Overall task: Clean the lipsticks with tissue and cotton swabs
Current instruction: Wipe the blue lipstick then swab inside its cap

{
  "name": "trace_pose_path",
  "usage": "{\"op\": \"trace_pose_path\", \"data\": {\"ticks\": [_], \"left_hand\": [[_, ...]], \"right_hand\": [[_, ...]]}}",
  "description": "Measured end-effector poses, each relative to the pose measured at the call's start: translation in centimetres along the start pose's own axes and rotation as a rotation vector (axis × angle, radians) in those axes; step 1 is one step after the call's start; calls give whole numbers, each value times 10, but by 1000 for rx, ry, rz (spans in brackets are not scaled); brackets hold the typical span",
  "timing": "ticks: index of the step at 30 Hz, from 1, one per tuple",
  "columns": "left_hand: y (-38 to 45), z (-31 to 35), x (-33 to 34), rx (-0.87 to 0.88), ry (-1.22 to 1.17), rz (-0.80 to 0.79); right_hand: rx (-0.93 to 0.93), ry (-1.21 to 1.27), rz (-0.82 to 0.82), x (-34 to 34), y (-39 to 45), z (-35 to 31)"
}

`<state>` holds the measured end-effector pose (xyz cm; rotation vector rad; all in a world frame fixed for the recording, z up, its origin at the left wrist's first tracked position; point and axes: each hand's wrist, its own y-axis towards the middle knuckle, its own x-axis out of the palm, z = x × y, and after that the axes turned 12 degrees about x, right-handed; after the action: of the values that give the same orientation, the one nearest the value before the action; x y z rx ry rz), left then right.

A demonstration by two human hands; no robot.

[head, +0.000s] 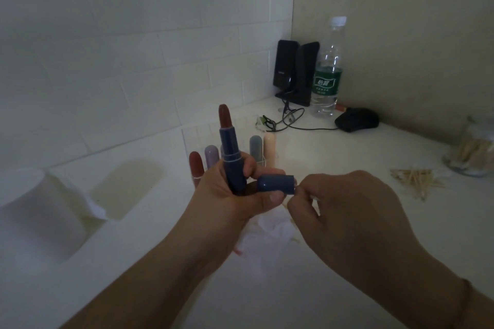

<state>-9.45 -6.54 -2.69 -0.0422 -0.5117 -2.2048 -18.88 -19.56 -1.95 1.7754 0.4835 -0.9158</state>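
Note:
My left hand (227,195) grips an open blue lipstick (231,152) upright, its red stick extended. The same hand pinches the blue cap (275,183), which lies sideways between thumb and fingers. My right hand (347,208) sits at the cap's open end with its fingers pinched together; what they pinch is too small to make out. Crumpled white tissue (270,235) lies on the white table under my hands. Several capped lipsticks (211,155) stand in a clear holder behind my left hand.
A tissue roll (34,216) stands at the left. Loose cotton swabs (417,180) lie at the right beside a glass jar (473,152) of swabs. At the back corner are black speakers (294,72), a water bottle (327,69), a black mouse (357,119) and cables.

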Motion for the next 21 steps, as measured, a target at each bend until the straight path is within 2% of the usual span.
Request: {"op": "trace_pose_path", "data": {"ticks": [8,15,21], "left_hand": [[0,1,-2,-19,33,-18],[-3,10,2,-82,-85,-20],[0,16,1,-147,-175,-67]], "right_hand": [[-7,-3,30,3,0,-1],[-16,5,27,-3,1,-4],[-33,117,34,-11,0,-2]]}}
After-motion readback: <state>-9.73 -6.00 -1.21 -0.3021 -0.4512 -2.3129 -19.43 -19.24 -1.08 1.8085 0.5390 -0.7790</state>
